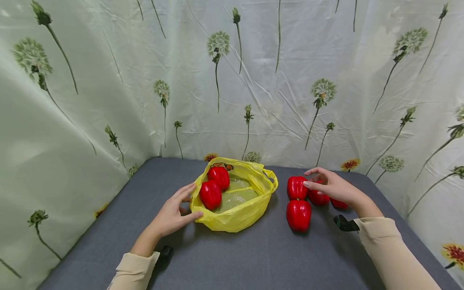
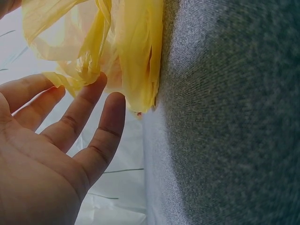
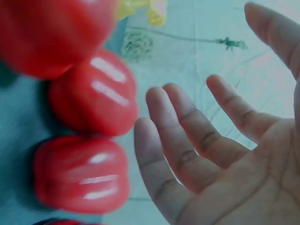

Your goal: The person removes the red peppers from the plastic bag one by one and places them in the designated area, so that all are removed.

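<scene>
A yellow plastic bag [image 1: 239,213] sits open on the grey table [image 1: 253,257] with two red bell peppers [image 1: 210,195] [image 1: 218,177] inside. My left hand [image 1: 181,207] rests against the bag's left rim, fingers straight and thumb along the bag's lower side. In the left wrist view the fingertips [image 2: 96,84] touch the crumpled bag [image 2: 131,51]. My right hand [image 1: 319,183] hovers with spread fingers over several loose red peppers [image 1: 299,215] [image 1: 297,187] right of the bag and holds nothing. The right wrist view shows the open palm [image 3: 201,140] beside the peppers [image 3: 91,98] [image 3: 79,173].
A pale curtain [image 1: 253,80] printed with dandelions closes in the table at the back and both sides. Bare grey cloth lies in front of the bag and the peppers. Black wrist camera mounts [image 1: 344,223] [image 1: 166,253] show at both sleeves.
</scene>
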Action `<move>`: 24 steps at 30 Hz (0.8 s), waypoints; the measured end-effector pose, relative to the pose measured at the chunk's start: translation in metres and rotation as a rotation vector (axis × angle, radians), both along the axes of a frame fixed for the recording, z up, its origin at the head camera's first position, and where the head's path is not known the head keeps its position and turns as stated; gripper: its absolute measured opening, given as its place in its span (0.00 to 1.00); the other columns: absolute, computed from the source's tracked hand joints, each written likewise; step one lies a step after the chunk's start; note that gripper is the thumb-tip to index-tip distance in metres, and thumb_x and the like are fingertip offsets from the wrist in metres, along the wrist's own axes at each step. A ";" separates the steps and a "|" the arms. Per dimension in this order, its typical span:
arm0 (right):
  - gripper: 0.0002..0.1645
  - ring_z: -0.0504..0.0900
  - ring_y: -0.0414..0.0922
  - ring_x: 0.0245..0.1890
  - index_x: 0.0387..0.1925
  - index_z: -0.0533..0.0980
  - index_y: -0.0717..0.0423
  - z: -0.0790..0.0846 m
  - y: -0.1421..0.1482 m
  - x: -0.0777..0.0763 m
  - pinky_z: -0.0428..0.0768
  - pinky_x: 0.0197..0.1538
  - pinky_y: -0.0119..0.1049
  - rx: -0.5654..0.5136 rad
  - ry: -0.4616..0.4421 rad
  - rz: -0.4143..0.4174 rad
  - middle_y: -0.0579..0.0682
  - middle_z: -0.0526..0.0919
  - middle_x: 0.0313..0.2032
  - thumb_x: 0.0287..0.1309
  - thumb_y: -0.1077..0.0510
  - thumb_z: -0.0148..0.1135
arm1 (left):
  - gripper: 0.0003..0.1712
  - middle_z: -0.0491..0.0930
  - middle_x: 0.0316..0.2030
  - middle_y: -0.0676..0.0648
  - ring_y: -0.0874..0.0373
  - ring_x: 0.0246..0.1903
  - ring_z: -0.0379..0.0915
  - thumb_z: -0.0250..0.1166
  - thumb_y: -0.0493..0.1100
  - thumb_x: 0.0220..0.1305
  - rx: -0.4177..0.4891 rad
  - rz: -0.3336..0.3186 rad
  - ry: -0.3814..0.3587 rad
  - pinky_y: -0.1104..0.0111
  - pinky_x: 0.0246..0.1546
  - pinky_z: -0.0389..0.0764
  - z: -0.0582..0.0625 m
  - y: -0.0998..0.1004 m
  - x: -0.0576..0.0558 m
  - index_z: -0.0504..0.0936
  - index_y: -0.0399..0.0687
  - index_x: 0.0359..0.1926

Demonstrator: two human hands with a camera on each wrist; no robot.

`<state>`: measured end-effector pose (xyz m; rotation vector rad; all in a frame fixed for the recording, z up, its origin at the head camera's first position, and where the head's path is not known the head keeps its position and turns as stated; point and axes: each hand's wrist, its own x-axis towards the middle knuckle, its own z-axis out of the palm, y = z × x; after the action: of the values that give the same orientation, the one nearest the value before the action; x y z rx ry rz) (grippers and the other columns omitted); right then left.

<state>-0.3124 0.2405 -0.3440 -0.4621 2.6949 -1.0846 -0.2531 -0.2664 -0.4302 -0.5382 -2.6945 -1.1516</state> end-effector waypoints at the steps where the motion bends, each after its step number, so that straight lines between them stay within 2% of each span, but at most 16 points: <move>1: 0.35 0.85 0.56 0.58 0.74 0.67 0.59 0.003 -0.004 -0.001 0.85 0.55 0.48 0.002 0.014 0.005 0.65 0.81 0.65 0.77 0.43 0.62 | 0.50 0.64 0.81 0.40 0.43 0.60 0.83 0.78 0.55 0.65 0.002 0.001 -0.001 0.58 0.49 0.87 0.000 0.000 0.000 0.67 0.43 0.81; 6: 0.33 0.83 0.59 0.62 0.71 0.69 0.57 0.016 -0.025 -0.008 0.84 0.61 0.55 0.010 0.058 0.007 0.65 0.81 0.64 0.77 0.43 0.62 | 0.51 0.65 0.80 0.40 0.43 0.60 0.83 0.78 0.55 0.65 0.000 0.006 -0.005 0.59 0.49 0.87 0.002 0.000 0.000 0.67 0.43 0.81; 13: 0.34 0.82 0.60 0.63 0.71 0.70 0.56 0.022 -0.058 -0.027 0.80 0.67 0.61 -0.031 0.036 0.013 0.64 0.80 0.66 0.77 0.40 0.62 | 0.51 0.64 0.81 0.39 0.43 0.60 0.83 0.77 0.55 0.65 -0.008 0.007 -0.004 0.61 0.48 0.87 0.000 -0.004 0.002 0.67 0.43 0.81; 17: 0.32 0.85 0.57 0.60 0.70 0.71 0.57 0.023 -0.077 -0.038 0.81 0.66 0.58 -0.048 0.039 0.048 0.64 0.81 0.66 0.77 0.41 0.62 | 0.51 0.64 0.80 0.39 0.43 0.60 0.83 0.78 0.55 0.65 -0.011 0.014 -0.006 0.60 0.49 0.87 0.001 -0.003 0.002 0.67 0.43 0.81; 21: 0.30 0.85 0.60 0.61 0.69 0.73 0.57 0.023 -0.095 -0.047 0.84 0.62 0.52 -0.058 0.032 0.087 0.64 0.82 0.65 0.78 0.43 0.62 | 0.51 0.65 0.80 0.39 0.43 0.59 0.83 0.78 0.55 0.65 -0.010 0.015 -0.003 0.59 0.49 0.87 0.001 -0.003 0.002 0.67 0.43 0.81; 24: 0.30 0.83 0.62 0.63 0.69 0.73 0.58 0.024 -0.109 -0.051 0.84 0.62 0.52 -0.069 0.011 0.114 0.65 0.82 0.66 0.77 0.44 0.63 | 0.51 0.65 0.80 0.39 0.43 0.59 0.83 0.78 0.55 0.65 -0.010 0.014 -0.005 0.59 0.50 0.87 0.002 -0.002 0.002 0.67 0.43 0.81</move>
<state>-0.3634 0.1312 -0.3201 -0.6273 2.6114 -1.1483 -0.2507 -0.2688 -0.4283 -0.5175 -2.7053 -1.1379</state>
